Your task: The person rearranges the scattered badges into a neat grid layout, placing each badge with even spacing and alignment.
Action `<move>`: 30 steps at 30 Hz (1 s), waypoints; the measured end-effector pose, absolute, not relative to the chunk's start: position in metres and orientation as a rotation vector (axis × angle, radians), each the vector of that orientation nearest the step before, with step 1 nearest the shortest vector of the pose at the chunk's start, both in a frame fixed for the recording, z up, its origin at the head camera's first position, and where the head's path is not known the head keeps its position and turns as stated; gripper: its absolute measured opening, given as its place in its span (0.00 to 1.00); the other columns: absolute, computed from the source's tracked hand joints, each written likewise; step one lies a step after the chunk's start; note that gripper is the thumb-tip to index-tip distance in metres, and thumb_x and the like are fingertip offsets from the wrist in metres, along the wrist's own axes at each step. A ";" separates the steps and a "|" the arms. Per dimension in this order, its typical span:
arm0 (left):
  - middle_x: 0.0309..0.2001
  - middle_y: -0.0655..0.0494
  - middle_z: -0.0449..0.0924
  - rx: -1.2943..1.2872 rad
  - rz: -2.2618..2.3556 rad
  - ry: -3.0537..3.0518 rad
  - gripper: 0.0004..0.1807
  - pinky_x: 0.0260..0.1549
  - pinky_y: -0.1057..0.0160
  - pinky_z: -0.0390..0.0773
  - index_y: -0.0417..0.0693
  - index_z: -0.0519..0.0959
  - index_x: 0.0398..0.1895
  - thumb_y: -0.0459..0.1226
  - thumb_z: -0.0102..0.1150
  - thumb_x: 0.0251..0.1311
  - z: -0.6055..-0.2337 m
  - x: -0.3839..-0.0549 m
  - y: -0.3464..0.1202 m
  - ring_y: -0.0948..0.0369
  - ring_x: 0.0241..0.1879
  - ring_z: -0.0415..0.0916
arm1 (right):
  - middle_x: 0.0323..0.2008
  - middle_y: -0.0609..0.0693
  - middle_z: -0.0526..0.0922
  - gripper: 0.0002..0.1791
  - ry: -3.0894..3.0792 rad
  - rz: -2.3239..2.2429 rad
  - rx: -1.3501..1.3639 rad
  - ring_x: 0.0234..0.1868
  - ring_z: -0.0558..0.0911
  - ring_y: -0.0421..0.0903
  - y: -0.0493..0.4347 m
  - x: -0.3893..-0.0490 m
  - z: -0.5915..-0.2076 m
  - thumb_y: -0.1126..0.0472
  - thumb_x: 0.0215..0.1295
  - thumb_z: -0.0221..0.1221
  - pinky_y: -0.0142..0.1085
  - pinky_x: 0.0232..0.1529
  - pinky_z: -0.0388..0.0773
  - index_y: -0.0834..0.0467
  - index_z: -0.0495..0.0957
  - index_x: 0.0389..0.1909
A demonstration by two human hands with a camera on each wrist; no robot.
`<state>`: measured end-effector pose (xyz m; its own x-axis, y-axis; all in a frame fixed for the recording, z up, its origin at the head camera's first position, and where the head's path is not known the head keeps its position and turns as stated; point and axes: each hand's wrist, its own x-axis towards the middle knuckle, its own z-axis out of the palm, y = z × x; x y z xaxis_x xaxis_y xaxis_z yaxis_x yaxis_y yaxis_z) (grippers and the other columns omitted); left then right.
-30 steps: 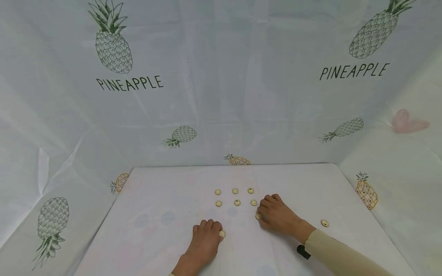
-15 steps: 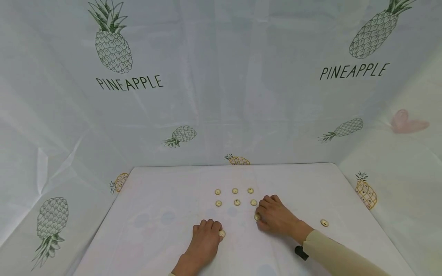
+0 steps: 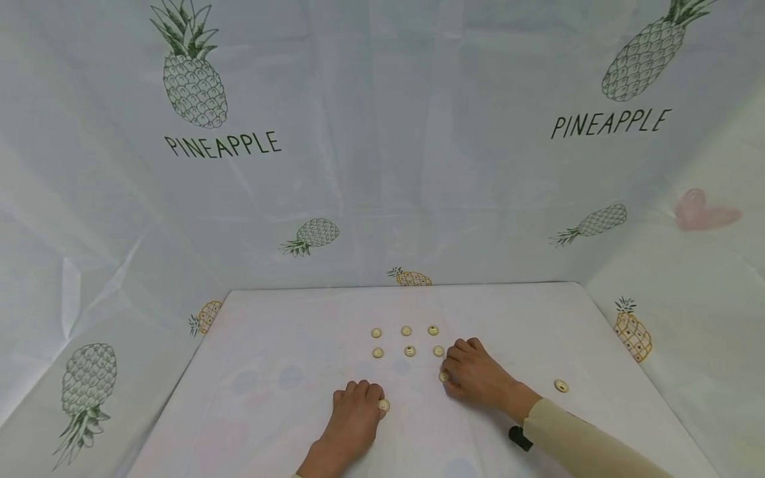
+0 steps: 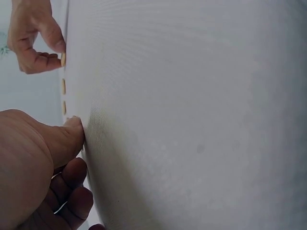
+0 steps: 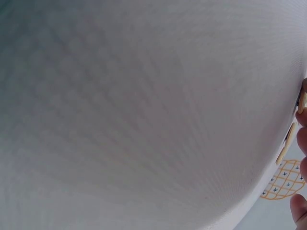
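Observation:
Small round pale-yellow buttons lie on the white tabletop. In the head view my left hand [image 3: 354, 418], fingers curled, pinches one button [image 3: 384, 405] near the front. My right hand [image 3: 478, 377] pinches another button [image 3: 444, 376] at its thumb side, just below the right end of the near row. The left wrist view shows that right hand [image 4: 36, 40] with its button [image 4: 63, 59] edge-on between thumb and finger; my left hand [image 4: 43, 167] there hides its own button. Only a few right-hand fingers [image 5: 302, 139] enter the right wrist view, holding a button [image 5: 301, 101].
Two rows of buttons stand behind the hands, a far row including a button [image 3: 406, 330] and a near row including a button [image 3: 409, 350]. A lone button [image 3: 561, 386] lies to the right of the right forearm. A pineapple-print sheet [image 3: 382, 166] encloses the table.
My right hand has slid slightly left with its button, then nearly stopped. The left hand and the rows of buttons have stayed in place.

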<state>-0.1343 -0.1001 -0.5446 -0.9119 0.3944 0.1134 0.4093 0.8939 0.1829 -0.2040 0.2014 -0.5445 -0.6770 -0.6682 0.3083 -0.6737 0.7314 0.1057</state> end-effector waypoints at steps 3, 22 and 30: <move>0.36 0.61 0.73 -0.633 -0.313 -2.988 0.13 0.38 0.55 0.69 0.52 0.77 0.42 0.45 0.71 0.64 -0.545 -0.135 -0.099 0.62 0.35 0.64 | 0.35 0.42 0.79 0.08 -2.587 0.036 1.045 0.41 0.73 0.44 0.202 -0.204 -0.545 0.50 0.61 0.70 0.46 0.51 0.70 0.49 0.84 0.34; 0.36 0.61 0.73 -0.601 -0.328 -2.995 0.14 0.38 0.55 0.67 0.52 0.78 0.43 0.45 0.73 0.63 -0.545 -0.134 -0.098 0.63 0.35 0.63 | 0.38 0.48 0.77 0.14 -2.591 -0.139 0.860 0.43 0.72 0.50 0.223 -0.198 -0.539 0.48 0.65 0.66 0.50 0.53 0.70 0.54 0.79 0.39; 0.36 0.61 0.74 -0.605 -0.325 -2.986 0.14 0.37 0.56 0.67 0.52 0.79 0.43 0.45 0.73 0.63 -0.547 -0.134 -0.098 0.63 0.35 0.63 | 0.36 0.48 0.76 0.13 -2.557 -0.081 0.784 0.41 0.71 0.50 0.263 -0.186 -0.535 0.53 0.61 0.69 0.51 0.50 0.71 0.55 0.78 0.38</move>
<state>-0.1337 -0.0978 -0.5468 -0.9192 0.3760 0.1170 0.3924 0.8996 0.1914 -0.1856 0.2633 -0.5350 -0.7307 -0.5438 0.4127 -0.5165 0.8357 0.1867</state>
